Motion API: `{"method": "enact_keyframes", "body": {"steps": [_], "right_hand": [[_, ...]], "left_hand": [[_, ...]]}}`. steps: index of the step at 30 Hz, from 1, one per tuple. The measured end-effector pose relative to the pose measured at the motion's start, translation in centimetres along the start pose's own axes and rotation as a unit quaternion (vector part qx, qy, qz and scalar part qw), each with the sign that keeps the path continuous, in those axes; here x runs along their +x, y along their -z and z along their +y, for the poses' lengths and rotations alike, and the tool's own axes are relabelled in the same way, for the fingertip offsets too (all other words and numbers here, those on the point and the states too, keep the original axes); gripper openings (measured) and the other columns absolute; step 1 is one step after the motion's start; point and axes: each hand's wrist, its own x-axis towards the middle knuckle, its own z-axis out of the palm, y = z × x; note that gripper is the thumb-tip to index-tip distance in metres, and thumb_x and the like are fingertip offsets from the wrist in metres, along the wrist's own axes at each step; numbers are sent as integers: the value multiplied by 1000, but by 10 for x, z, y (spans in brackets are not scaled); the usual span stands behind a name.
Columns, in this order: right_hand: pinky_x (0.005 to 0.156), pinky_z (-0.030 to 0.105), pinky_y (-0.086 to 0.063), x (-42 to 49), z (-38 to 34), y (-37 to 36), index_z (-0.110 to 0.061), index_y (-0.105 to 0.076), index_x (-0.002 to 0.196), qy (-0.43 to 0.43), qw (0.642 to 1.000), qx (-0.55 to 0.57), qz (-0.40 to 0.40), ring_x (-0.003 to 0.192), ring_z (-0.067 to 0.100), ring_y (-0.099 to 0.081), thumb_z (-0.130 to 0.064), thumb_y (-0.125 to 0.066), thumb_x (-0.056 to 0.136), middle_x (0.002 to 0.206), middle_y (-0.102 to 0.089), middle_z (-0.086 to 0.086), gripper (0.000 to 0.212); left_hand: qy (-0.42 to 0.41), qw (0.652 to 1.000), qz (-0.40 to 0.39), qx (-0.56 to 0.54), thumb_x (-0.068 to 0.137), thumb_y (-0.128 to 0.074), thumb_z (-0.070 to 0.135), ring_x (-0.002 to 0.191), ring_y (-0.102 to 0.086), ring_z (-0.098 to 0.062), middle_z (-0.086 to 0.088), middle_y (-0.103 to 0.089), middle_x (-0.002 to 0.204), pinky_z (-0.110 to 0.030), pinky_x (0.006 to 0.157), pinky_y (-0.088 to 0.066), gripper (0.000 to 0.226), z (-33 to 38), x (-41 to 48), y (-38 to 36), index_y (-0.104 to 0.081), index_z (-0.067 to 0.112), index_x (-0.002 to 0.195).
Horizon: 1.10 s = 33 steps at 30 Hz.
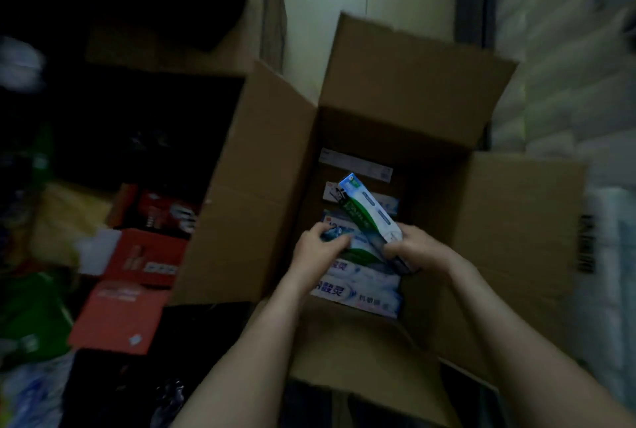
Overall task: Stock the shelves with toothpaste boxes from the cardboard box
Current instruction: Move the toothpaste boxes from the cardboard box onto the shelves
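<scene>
Well, the cardboard box fills the middle of the frame with all four flaps thrown open. The toothpaste lies deep at its bottom, so my forearms must go in past the walls. The likeliest trouble, I judge, is catching a wrist or a carton corner on the near flap on the way up and jolting the load loose.

The flat blue-and-white toothpaste boxes lie side by side beneath my hands. Dragging one out at a slant could drag its neighbours askew.

My right hand grips the lower end of a green-and-white toothpaste box, which tilts up toward the far wall. Held by one end only, it could swing or slip.

My left hand curls its fingers round the end of a bluish toothpaste box just beside it. The blur keeps me from telling how firm that hold is.

For room, straight up through the box mouth is the clearest way out. At the left of the frame red cartons crowd close to the left flap. At the right, pale stacked goods stand near. I cannot make out a shelf.
</scene>
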Motion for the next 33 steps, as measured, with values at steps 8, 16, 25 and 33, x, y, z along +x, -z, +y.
{"method": "enact_keyframes", "body": {"steps": [8,16,25,33], "right_hand": [[60,28,-54,-219,-133,-4,-12,-54,115,76,985,67,-143,81,22,-70,-31,-74,53,95,-73,7,69],[71,33,-57,-355,-232,-71,-20,-52,121,187,947,24,-259,89,24,-69,-13,-66,74,108,-70,10,50],[94,51,-49,-426,-311,-204,-21,-45,132,260,902,-100,-331,108,32,-63,-8,-77,71,123,-64,10,70],[91,46,-45,-468,-364,-321,-8,-63,111,233,872,-137,-407,84,27,-68,-21,-79,52,105,-69,15,63]], "left_hand": [[-16,990,107,-94,88,-59,26,65,-57,-15,-2,-56,72,-23,52,-48,19,121,-228,91,-51,16,75],[-51,952,251,-166,72,-61,63,58,-63,-20,-6,-69,73,-22,48,-44,52,144,-387,167,-68,11,71],[-104,896,293,-318,76,-63,65,53,-48,-15,-4,-57,68,-23,49,-32,50,90,-529,275,-58,16,71],[-140,832,358,-401,74,-62,69,94,-63,-19,-2,-69,103,-33,92,-47,57,11,-639,348,-67,19,102]]}}
